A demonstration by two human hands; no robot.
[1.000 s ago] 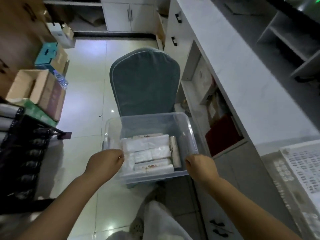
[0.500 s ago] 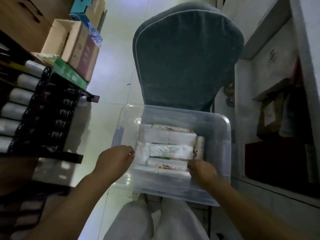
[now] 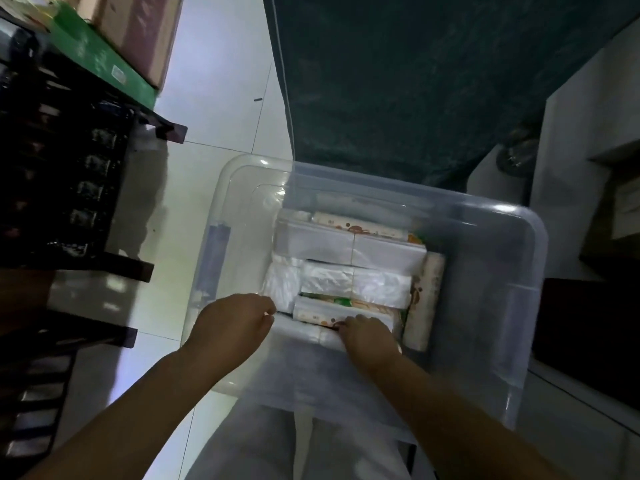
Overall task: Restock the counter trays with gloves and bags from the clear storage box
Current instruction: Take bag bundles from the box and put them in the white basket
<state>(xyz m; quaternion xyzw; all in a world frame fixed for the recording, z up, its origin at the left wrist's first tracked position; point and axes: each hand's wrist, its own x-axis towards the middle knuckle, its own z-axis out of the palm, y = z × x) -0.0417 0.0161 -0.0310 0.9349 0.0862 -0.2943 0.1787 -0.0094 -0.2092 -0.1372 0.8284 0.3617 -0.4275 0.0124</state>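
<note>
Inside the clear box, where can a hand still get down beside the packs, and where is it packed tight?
Inside the clear storage box, bare floor runs along its left wall, left of the white packs, and along its right wall, past the upright roll. The middle is crowded; the left hand and right hand work the near row.

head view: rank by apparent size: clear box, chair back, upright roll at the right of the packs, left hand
1. chair back, cropped by the frame
2. clear box, close to the chair; order unsure
3. left hand, nearer the camera
4. upright roll, similar to the hand
</note>
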